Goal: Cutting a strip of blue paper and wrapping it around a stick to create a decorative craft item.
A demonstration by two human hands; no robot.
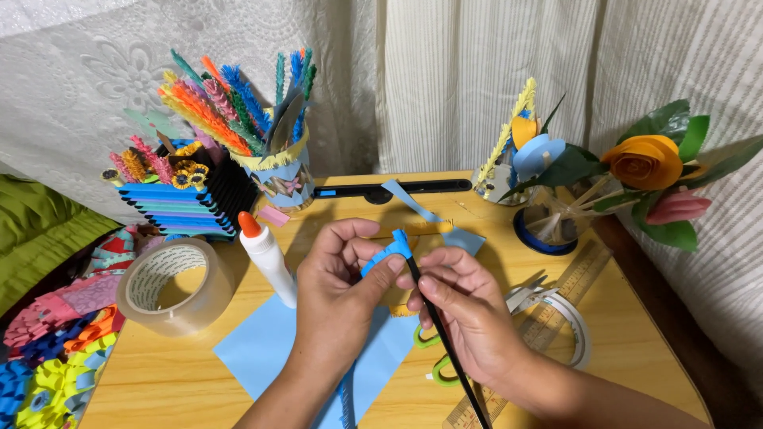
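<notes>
The left hand pinches a fringed blue paper strip around the top of a black stick, which the right hand grips. Only the start seems rolled; most strip hangs loose above the surface.

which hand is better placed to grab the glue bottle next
Left. The left hand pinches the blue fringed paper strip right beside the glue bottle, which stands upright just to its left. The right hand holds the black stick and sits farther away, across the left hand.
</notes>
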